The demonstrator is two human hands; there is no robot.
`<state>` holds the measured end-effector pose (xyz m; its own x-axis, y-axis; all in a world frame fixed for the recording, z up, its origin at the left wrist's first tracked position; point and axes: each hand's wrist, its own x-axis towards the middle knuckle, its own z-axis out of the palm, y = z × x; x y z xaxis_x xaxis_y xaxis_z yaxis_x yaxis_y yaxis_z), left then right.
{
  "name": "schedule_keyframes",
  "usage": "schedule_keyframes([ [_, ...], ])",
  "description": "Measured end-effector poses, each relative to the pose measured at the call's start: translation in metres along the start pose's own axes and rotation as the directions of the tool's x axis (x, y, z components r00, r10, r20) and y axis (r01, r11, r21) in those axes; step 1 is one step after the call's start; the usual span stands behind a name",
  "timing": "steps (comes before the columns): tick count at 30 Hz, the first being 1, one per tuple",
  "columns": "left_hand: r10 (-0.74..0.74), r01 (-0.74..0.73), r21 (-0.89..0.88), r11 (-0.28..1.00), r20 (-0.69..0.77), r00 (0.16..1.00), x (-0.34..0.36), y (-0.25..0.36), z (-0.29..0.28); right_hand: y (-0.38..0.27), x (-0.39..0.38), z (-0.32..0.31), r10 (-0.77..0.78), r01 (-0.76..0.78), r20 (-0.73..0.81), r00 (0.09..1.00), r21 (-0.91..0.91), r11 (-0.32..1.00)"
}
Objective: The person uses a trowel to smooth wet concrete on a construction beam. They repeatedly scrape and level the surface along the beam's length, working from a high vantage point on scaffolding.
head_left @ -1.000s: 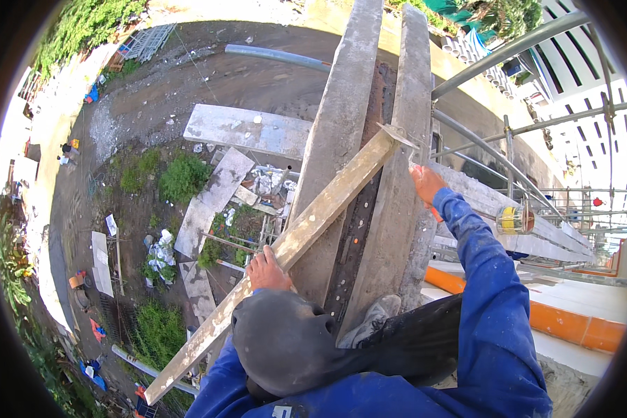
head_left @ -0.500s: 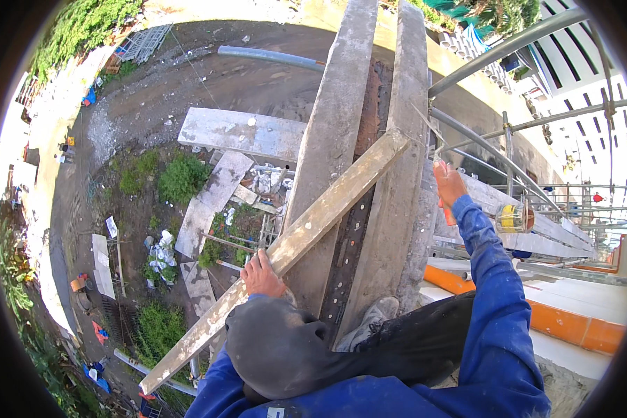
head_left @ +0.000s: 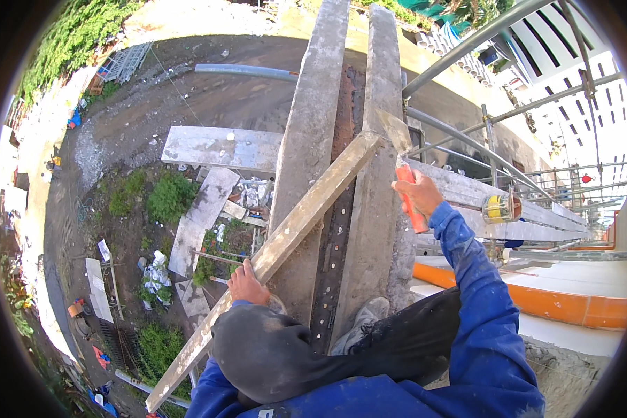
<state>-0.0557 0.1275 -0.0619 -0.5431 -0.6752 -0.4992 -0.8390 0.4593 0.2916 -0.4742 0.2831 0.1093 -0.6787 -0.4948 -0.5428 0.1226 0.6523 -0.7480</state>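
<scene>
A long mortar-stained wooden board (head_left: 313, 198) lies slantwise across two parallel concrete strips (head_left: 312, 104) of a wall top. My left hand (head_left: 249, 284) is closed around the board, fingers over its upper edge. In my right hand (head_left: 421, 191) is a trowel (head_left: 395, 131), gripped by its orange-red handle. Its mortar-smeared blade is above the right-hand strip, close to the board's far end; I cannot tell whether they touch. Between the strips runs a sunken dark band with holes (head_left: 331, 272), turning to reddish brick farther away. My shoe (head_left: 364, 325) rests near the band.
Metal scaffold tubes (head_left: 460, 136) cross on the right, with a yellow-wrapped container (head_left: 496, 207) among them. An orange-edged ledge (head_left: 536, 299) runs at the lower right. Far below on the left are ground, shrubs (head_left: 171, 198) and pale slabs (head_left: 223, 148); the wall drops off there.
My right hand has turned the trowel, so its blade now shows its flat face beside the board's end. My left hand keeps its grip on the board. The whole view has shifted slightly.
</scene>
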Motion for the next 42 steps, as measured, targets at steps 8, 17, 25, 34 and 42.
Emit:
schedule_keyframes([
  [8, 0.114, -0.028, -0.287, 0.958, 0.289, 0.950, 0.019, -0.064, -0.028, -0.032, -0.038, 0.050, -0.267, 0.259, -0.002, 0.964, -0.228, 0.938],
  [17, 0.128, -0.079, -0.149, 0.986, 0.358, 0.925, 0.040, -0.126, -0.005, 0.025, -0.097, 0.168, -0.297, 0.305, 0.097, 0.950, -0.489, 0.817],
  [25, 0.111, -0.039, -0.192, 0.981, 0.382, 0.917, 0.050, -0.133, 0.002, 0.046, -0.110, 0.212, -0.357, 0.513, 0.371, 0.857, -0.557, 0.654],
  [34, 0.125, -0.024, -0.263, 0.964, 0.374, 0.919, 0.042, -0.127, -0.013, 0.034, -0.110, 0.219, -0.477, 0.609, 0.381, 0.792, -0.545, 0.576],
  [42, 0.078, 0.032, -0.258, 0.966, 0.403, 0.912, 0.038, -0.112, -0.024, 0.034, -0.107, 0.220, -0.515, 0.627, 0.365, 0.776, -0.533, 0.568],
])
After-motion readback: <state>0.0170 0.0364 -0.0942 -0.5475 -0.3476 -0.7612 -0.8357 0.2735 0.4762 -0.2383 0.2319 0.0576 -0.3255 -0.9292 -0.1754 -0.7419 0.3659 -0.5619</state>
